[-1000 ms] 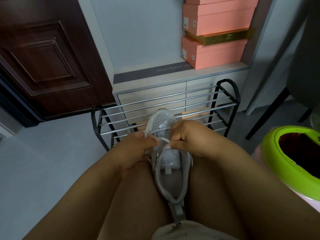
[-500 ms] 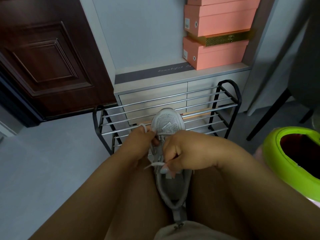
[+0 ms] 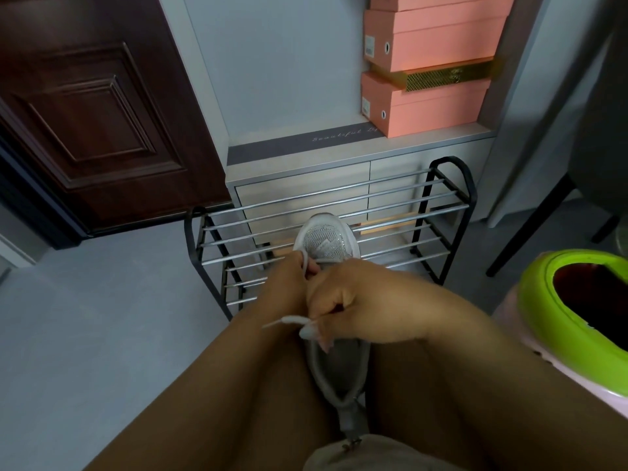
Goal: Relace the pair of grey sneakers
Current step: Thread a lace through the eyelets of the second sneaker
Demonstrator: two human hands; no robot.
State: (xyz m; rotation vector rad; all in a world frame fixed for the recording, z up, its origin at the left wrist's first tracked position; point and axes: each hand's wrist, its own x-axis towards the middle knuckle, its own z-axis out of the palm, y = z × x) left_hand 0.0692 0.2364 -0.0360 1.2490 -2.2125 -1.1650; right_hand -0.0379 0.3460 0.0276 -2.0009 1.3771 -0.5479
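A grey sneaker [image 3: 328,248] lies wedged between the person's bare thighs, heel nearest, toe pointing away toward the rack. Over its middle, the right hand [image 3: 353,300] is curled, pinching a white lace [image 3: 287,321] whose free tip sticks out to the left. Just beyond and touching it, the left hand [image 3: 289,283] pinches a loop of the same lace near the toe, fingers curled round it. To the right stands a bin with a lime-green rim [image 3: 543,307]. Farther off, a black-framed shoe rack [image 3: 441,212] with metal bars stands on the grey floor. Behind it is a low cabinet [image 3: 299,185] carrying stacked pink boxes [image 3: 431,103]; a dark wooden door [image 3: 91,110] is far left.
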